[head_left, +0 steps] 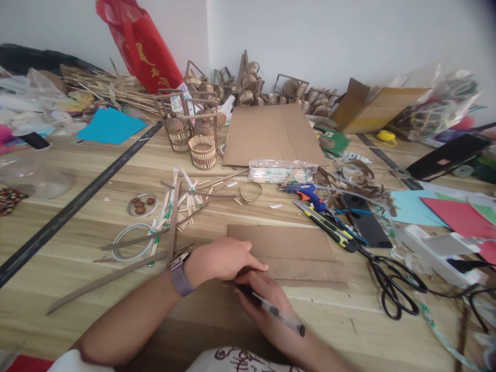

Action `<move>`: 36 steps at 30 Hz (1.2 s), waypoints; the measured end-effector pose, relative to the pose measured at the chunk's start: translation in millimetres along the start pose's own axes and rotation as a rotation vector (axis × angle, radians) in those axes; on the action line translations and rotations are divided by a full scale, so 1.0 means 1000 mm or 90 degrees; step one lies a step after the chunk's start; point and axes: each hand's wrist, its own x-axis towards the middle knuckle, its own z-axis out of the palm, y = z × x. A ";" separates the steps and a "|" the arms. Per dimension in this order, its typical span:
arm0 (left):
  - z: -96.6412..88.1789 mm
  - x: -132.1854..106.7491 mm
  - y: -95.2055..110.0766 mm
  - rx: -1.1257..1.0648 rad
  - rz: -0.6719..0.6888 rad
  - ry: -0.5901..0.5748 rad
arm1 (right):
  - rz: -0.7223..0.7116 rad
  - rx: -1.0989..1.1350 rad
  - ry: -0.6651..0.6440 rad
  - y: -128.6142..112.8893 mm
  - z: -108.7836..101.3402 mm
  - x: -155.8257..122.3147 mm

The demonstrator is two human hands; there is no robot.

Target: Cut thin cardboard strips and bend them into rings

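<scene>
My right hand (267, 297) is closed around a pen (281, 316) with a clear barrel and dark ends. The pen slants down to the right, and its writing tip is hidden by my fingers. Curled over the left end of a piece of brown cardboard (290, 243) is my left hand (222, 258), touching the right one. Its thumb side points right; the other fingertips are tucked under, and what they hold or press is hidden. Crease lines run along the cardboard, which lies flat on the wooden table (155, 330).
Right of the cardboard lie a yellow-black utility knife (329, 227), a blue glue gun (306, 195), black-handled scissors (395, 284) and a phone (366, 222). Bamboo strips (174, 217) and white rings (134, 242) lie left. Small baskets (202, 151) and a large cardboard sheet (271, 132) are behind.
</scene>
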 end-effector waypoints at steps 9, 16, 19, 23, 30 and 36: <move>-0.005 -0.002 0.004 0.017 0.000 0.000 | -0.011 -0.025 0.043 0.003 -0.011 -0.005; -0.002 -0.001 0.003 0.030 -0.009 -0.018 | 0.004 -0.104 0.098 0.026 -0.034 -0.025; -0.003 -0.001 0.004 0.038 -0.015 -0.031 | 0.071 -0.127 0.082 0.032 -0.049 -0.035; -0.005 -0.001 0.005 0.040 -0.020 -0.044 | 0.133 -0.139 0.108 0.034 -0.068 -0.047; -0.001 0.000 0.002 0.041 -0.007 -0.029 | 0.165 -0.151 0.137 0.032 -0.091 -0.052; -0.002 0.000 0.002 0.029 -0.013 -0.031 | 0.101 -0.066 0.096 0.011 -0.059 -0.031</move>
